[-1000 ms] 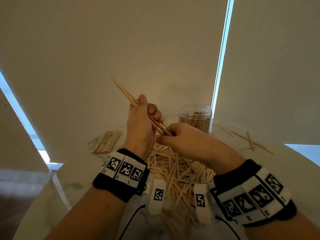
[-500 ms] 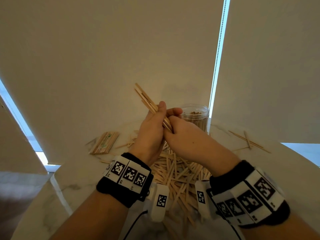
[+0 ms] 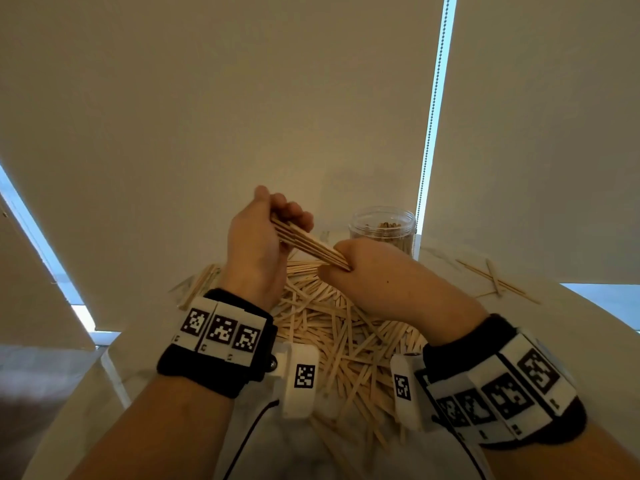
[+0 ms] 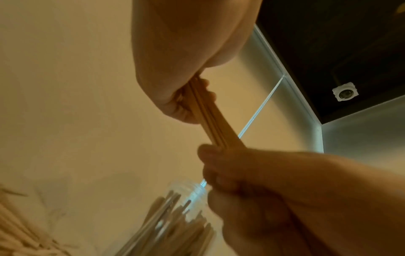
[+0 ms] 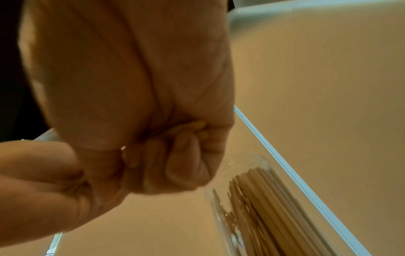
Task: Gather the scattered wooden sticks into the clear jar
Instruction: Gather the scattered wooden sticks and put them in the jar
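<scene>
Both hands hold one small bundle of wooden sticks (image 3: 306,242) (image 4: 213,119) in the air above the pile. My left hand (image 3: 273,225) (image 4: 186,97) grips its upper left end, fingers curled round it. My right hand (image 3: 341,266) (image 5: 171,155) grips the lower right end in a fist. The clear jar (image 3: 382,230) (image 4: 173,223) (image 5: 263,207) stands upright just behind my right hand, open and holding several sticks. A big heap of loose sticks (image 3: 332,327) lies on the white table (image 3: 571,327) under and between my wrists.
A few stray sticks (image 3: 495,278) lie crossed at the right of the table, and a small bunch of sticks (image 3: 197,285) lies at the left behind my left wrist. Pale roller blinds (image 3: 242,116) hang close behind the table.
The bundle slid down through my left hand, so its top end no longer sticks out above the fist. My hands drew together and then apart along the bundle.
</scene>
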`<action>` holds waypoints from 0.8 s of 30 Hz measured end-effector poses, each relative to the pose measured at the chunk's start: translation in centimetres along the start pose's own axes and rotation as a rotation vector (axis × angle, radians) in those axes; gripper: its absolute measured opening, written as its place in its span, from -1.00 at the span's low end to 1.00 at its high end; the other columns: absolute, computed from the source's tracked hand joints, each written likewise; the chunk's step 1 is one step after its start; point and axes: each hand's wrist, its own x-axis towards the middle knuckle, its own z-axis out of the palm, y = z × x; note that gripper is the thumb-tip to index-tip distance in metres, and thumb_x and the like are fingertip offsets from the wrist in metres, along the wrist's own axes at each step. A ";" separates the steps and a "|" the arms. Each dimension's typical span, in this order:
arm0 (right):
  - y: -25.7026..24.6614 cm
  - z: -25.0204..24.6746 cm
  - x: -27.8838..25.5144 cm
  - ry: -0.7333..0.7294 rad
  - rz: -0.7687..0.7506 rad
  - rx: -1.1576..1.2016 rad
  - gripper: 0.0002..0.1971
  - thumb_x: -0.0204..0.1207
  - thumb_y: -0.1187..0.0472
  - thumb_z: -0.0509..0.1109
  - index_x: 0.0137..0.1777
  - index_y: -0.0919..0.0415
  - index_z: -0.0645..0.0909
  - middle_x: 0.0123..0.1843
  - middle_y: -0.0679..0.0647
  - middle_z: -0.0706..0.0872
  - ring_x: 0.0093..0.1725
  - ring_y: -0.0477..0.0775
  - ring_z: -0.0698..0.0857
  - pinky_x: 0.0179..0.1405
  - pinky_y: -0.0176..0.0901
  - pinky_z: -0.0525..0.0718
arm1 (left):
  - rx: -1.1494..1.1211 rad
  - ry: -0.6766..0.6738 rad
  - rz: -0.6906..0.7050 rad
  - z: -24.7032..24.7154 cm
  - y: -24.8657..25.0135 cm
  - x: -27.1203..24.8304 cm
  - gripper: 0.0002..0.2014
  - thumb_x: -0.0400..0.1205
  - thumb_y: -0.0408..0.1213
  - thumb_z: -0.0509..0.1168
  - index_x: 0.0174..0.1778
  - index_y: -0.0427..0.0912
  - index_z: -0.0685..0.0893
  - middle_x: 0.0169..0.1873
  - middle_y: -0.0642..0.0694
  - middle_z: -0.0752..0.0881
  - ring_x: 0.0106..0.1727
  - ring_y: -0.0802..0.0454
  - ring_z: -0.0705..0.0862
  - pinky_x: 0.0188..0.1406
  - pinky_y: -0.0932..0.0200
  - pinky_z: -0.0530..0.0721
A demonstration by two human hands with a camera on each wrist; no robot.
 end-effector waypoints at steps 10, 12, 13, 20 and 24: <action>0.5 0.5 0.2 0.029 0.035 -0.103 -0.61 0.50 -0.10 0.47 0.24 0.07 0.63 -0.12 -0.03 0.73 -0.19 -0.03 0.73 -0.11 -0.10 0.77 | 0.889 -0.247 0.163 0.4 -2.5 -1.3 -0.54 0.60 0.08 0.50 -0.46 -0.14 0.57 -0.59 0.09 0.60 -0.51 0.20 0.61 -0.44 0.24 0.70; 0.1 0.0 0.0 0.050 0.024 -0.131 -0.66 0.46 -0.13 0.50 0.12 0.03 0.63 -0.15 -0.05 0.70 -0.19 -0.04 0.69 -0.15 -0.13 0.71 | 0.842 -0.134 0.205 -0.1 -2.7 -0.9 -0.55 0.61 0.02 0.51 -0.45 -0.17 0.56 -0.60 0.03 0.59 -0.58 0.17 0.61 -0.51 0.26 0.64; 0.1 -0.3 -0.1 0.070 0.025 -0.148 -0.70 0.45 -0.14 0.51 0.03 0.01 0.61 -0.19 -0.07 0.68 -0.21 -0.06 0.67 -0.18 -0.14 0.67 | 0.791 -0.063 0.215 -0.4 -2.6 -0.4 -0.56 0.62 0.01 0.51 -0.44 -0.19 0.57 -0.60 -0.01 0.60 -0.59 0.14 0.63 -0.50 0.22 0.65; -0.7 -0.5 -0.3 0.211 -0.009 0.025 -0.59 0.65 -0.30 0.15 -0.08 0.02 0.58 -0.32 -0.08 0.65 -0.33 -0.11 0.64 -0.33 -0.20 0.57 | 0.488 0.170 0.224 -0.9 -2.7 0.4 -0.56 0.77 -0.05 0.32 -0.40 -0.20 0.60 -0.56 -0.02 0.63 -0.48 0.05 0.67 -0.39 0.11 0.75; -0.8 -0.8 -0.3 0.436 0.063 -0.086 -0.43 0.70 -0.30 0.02 -0.32 0.03 0.62 -0.46 -0.06 0.61 -0.43 -0.09 0.62 -0.32 -0.17 0.59 | 0.483 0.055 0.125 0.1 -2.8 -0.6 -0.54 0.86 -0.06 0.12 -0.15 -0.33 0.68 -0.52 -0.07 0.72 -0.59 0.12 0.61 -0.36 0.05 0.79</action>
